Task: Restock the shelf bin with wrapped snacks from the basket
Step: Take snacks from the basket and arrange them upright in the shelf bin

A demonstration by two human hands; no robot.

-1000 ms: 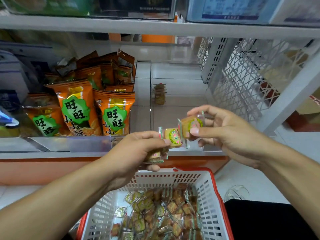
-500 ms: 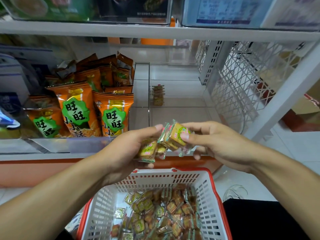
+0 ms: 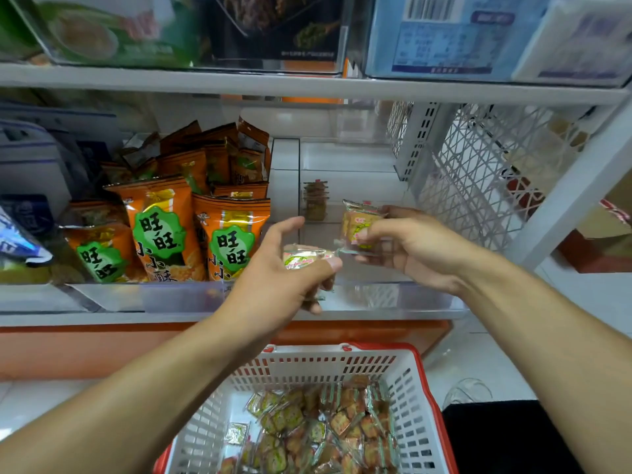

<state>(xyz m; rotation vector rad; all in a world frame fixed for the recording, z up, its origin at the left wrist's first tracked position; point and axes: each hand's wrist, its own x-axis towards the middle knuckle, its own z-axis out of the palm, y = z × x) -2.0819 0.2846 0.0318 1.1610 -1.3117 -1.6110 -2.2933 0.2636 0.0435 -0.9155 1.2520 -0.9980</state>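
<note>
Clear plastic forms the walls of the shelf bin [image 3: 386, 295] on the lower white metal shelf [image 3: 102, 318], and both of the person's hands are raised in front of it, above its low front wall. The left hand [image 3: 273, 278] holds a small wrapped snack with a green and pink label [image 3: 302, 258], the thumb lying along its near side and the lower fingers curled under it, while the forefinger points up and away, clear of the wrapper. The right hand [image 3: 407, 244] pinches a second wrapped snack with a tan square inside crinkled film [image 3: 360, 224] between thumb and curled fingers, held a little higher and just beside the first one; whether the two wrappers touch cannot be told. Deep inside the bin, against its left wall, stands a small stack of similar brownish snacks [image 3: 315, 200], well apart from the hands. To the left of the bin, orange snack bags with green badges [image 3: 191, 227] stand upright in rows. Below the hands sits a white perforated plastic basket with a red rim [image 3: 407, 388], holding a loose heap of the same small wrapped snacks [image 3: 325, 429] on its floor. A white wire mesh panel [image 3: 478, 172] closes the shelf on the right.
</note>
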